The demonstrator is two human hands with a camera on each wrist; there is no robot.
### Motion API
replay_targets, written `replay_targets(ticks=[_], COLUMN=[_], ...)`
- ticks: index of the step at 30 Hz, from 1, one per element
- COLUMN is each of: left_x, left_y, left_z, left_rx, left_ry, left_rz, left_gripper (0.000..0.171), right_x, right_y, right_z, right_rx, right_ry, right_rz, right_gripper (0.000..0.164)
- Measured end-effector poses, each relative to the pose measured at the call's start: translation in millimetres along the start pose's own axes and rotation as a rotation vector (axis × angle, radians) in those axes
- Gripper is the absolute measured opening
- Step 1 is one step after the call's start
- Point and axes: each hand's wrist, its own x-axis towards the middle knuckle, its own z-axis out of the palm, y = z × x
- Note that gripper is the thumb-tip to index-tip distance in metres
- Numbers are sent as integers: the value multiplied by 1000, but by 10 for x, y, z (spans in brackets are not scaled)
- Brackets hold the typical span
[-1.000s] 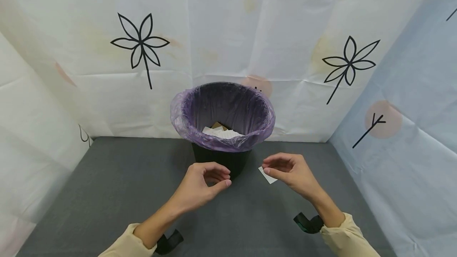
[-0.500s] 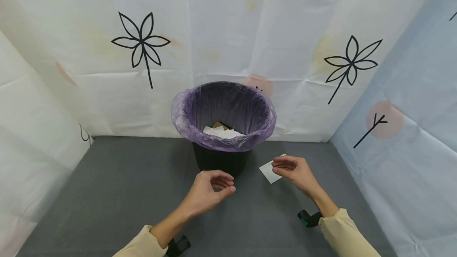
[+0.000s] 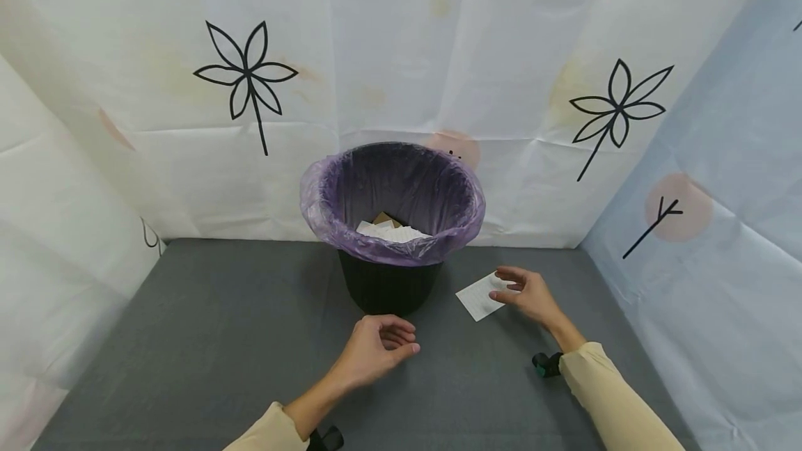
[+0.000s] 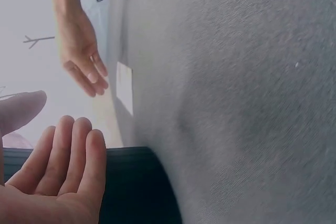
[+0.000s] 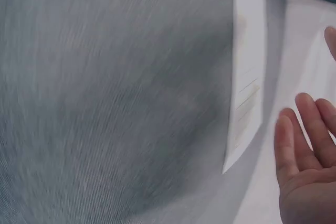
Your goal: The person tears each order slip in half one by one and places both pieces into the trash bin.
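Note:
A small white sheet of paper (image 3: 479, 298) with faint printed lines lies on the dark grey table, right of the bin. Over its right end hovers my right hand (image 3: 529, 294); in the right wrist view its fingers (image 5: 312, 124) are loosely extended and hold nothing, apart from the paper (image 5: 249, 72). My left hand (image 3: 379, 352) hangs in front of the black bin (image 3: 388, 280), fingers relaxed and thumb apart, with nothing in it. The bin has a purple bag (image 3: 315, 193) folded over its rim. Inside it are white papers (image 3: 391, 232) and a brown piece (image 3: 385, 218), possibly cardboard.
The grey table (image 3: 219, 326) spreads around the bin. White fabric (image 3: 388, 47) with drawn flowers hangs behind it, and more fabric (image 3: 739, 284) closes the right side. A dark cord (image 3: 149, 234) shows at the back left corner.
My right hand has moved right, uncovering more of the paper. My left hand has drawn toward me and slightly right, away from the bin. The paper and bin stay put.

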Motion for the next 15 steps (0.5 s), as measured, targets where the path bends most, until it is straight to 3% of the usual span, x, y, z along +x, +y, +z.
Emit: replay_targets(ticks=[9, 15], left_x=[-16, -17], left_y=[-63, -71], left_z=[82, 83], left_rx=[-37, -46], left_ry=[-3, -2], left_rz=[-17, -4], left_gripper=[20, 20], right_x=[136, 144], right_y=[223, 245], right_z=[-54, -25], right_rx=[-230, -349], right_ry=[-48, -152], right_rz=[49, 34], right_gripper=[83, 96])
